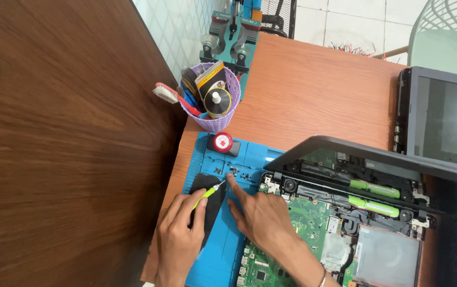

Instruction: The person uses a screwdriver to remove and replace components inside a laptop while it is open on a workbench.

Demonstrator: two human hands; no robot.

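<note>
Orange-brown wooden bench [313, 85] beside a dark wood panel, white tiled floor beyond; blue repair mat [223, 250] at its near left corner. Left hand [178, 239], over the mat: fingers closed around a green-handled screwdriver [208, 193]. Right hand [263, 215]: fingers loosely spread, forefinger touching small screws [233, 171] at the mat's far edge, opened laptop [345, 223] just right of the mat.

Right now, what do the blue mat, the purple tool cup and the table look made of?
Blue work mat: likely silicone or rubber, matte, with moulded compartments. Purple tool cup: plastic, by its openwork lattice wall. Orange-brown table: wood or wood-look laminate, smooth, grain lines visible; cannot tell which.
</note>
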